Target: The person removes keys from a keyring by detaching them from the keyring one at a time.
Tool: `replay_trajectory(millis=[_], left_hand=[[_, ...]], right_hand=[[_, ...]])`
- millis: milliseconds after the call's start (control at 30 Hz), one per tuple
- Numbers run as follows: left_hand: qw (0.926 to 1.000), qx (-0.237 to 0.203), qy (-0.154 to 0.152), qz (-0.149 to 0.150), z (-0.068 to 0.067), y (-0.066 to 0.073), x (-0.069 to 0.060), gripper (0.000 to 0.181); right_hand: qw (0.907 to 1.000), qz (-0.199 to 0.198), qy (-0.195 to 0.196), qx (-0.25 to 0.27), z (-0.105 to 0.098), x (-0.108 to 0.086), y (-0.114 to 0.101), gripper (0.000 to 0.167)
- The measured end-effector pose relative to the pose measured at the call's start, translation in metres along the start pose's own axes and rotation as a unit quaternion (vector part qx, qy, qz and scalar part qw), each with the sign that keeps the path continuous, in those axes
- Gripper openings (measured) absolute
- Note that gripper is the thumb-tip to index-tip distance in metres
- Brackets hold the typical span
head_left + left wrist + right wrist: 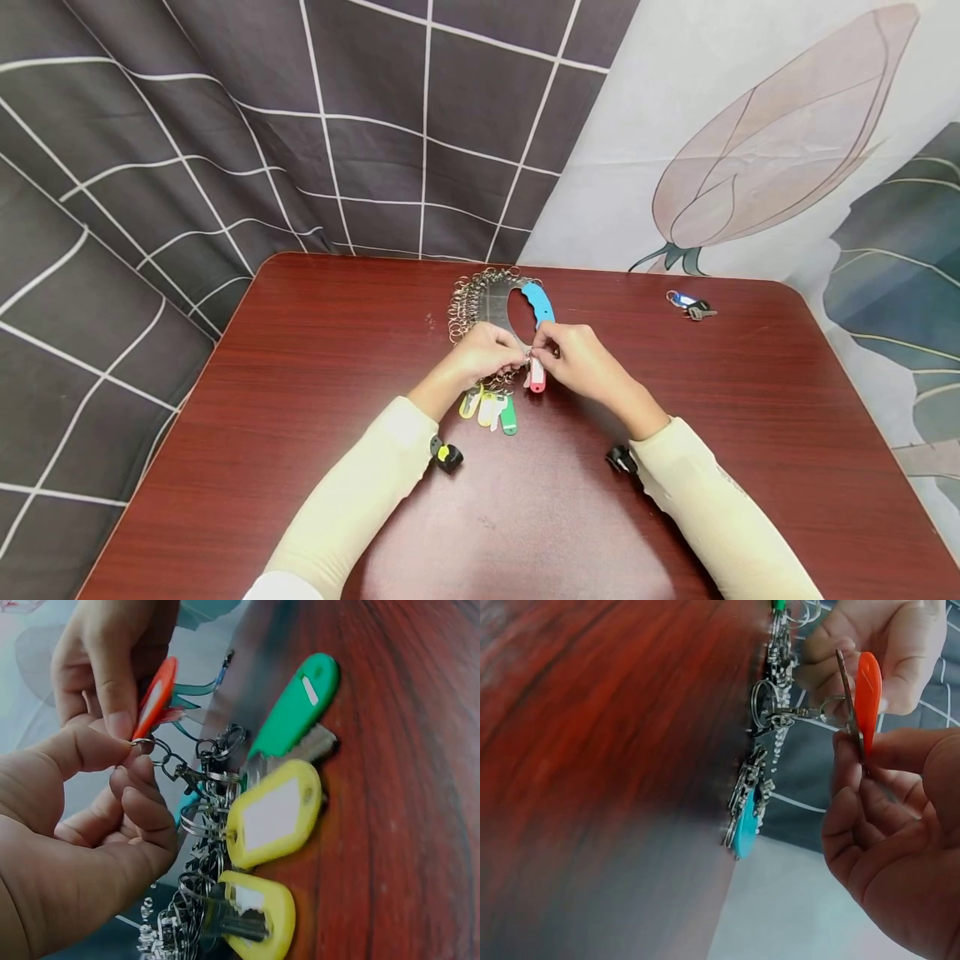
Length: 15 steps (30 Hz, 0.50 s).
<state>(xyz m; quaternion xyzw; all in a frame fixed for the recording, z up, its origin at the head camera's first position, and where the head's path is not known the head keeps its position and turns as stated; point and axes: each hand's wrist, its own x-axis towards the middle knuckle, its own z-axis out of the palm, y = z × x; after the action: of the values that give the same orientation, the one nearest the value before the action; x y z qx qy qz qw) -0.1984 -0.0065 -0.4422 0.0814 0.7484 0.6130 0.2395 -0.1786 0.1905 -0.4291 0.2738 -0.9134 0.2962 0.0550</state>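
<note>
A metal holder (pixel 496 302) with a blue grip (pixel 538 302) and many small rings lies on the table. At its near side the left hand (pixel 489 352) pinches a small metal ring, clearest in the left wrist view. Against it, the right hand (pixel 581 360) pinches the ring end of a red tag (pixel 868 697) with a key (pixel 845 686) beside it. Two yellow tags (pixel 271 815) and a green tag (pixel 298 709), with keys, hang from rings on the holder and lie on the wood.
A blue tag (pixel 682 299) with a dark-headed key (pixel 699 311) lies at the table's back right. The reddish-brown table (pixel 337 333) meets a dark grid-patterned cloth (pixel 375 150) and a pale printed cloth (pixel 600 192) behind it.
</note>
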Motion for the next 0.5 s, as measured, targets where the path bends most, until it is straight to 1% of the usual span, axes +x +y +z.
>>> replay_trajectory(millis=[100, 200, 267, 300, 367, 500], left_hand=[[0.9974, 0.055, 0.018, 0.043, 0.000, -0.001, -0.004, 0.006], [0.9895, 0.115, 0.031, 0.083, -0.001, -0.001, -0.008, 0.005], [0.9839, 0.145, 0.037, 0.098, -0.001, -0.002, -0.010, 0.004], [0.9815, 0.157, 0.042, 0.101, -0.001, -0.001, -0.011, 0.005], [0.9788, 0.172, 0.051, 0.100, -0.001, -0.001, -0.012, 0.007], [0.9780, 0.179, 0.058, 0.089, 0.000, 0.002, -0.014, 0.013]], right_hand=[[0.9995, 0.023, -0.011, 0.017, 0.000, 0.001, 0.000, 0.011], [0.9979, 0.044, -0.025, 0.040, -0.001, 0.002, 0.000, 0.010], [0.9966, 0.055, -0.033, 0.053, -0.003, 0.002, 0.001, 0.010], [0.9959, 0.060, -0.038, 0.056, -0.004, 0.002, 0.001, 0.010], [0.9950, 0.068, -0.043, 0.059, -0.005, 0.002, 0.001, 0.010], [0.9939, 0.076, -0.047, 0.066, -0.007, 0.003, 0.000, 0.010]])
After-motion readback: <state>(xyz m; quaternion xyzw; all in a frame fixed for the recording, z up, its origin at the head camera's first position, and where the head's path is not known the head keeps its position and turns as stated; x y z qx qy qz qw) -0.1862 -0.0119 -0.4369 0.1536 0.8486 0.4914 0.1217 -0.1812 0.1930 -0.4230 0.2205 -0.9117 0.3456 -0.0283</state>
